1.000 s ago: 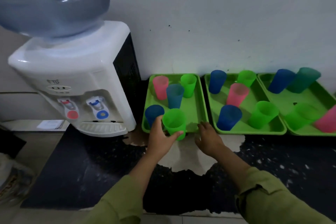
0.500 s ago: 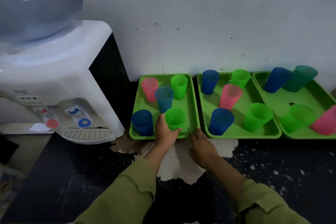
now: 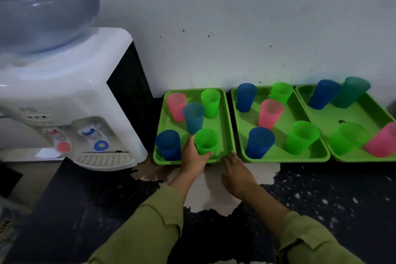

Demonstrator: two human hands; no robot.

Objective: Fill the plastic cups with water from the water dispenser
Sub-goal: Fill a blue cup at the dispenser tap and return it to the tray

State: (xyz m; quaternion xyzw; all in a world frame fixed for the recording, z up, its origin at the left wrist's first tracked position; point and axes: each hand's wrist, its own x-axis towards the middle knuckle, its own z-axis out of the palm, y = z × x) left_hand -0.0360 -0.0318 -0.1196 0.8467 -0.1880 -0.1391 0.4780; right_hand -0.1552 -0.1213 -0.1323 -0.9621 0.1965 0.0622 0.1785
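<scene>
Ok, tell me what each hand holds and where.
The left hand grips the green cup at the front of the leftmost tray, round its side wall. The right hand holds nothing.

Worn dark surface (image 3: 321, 188) bears the water dispenser (image 3: 75, 92) and three green trays (image 3: 223, 126) (image 3: 280, 153) (image 3: 364, 113).

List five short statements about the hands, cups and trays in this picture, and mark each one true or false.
1. The left hand grips a green cup in the tray nearest the water dispenser. True.
2. The right hand holds a pink cup. False: it holds nothing, fingers straight, by that tray's front corner.
3. That tray holds five cups. True.
4. A cup stands under the dispenser's taps. False: the drip grille there bears no cup.
5. The dispenser stands right of that tray. False: it stands left of it.
</scene>
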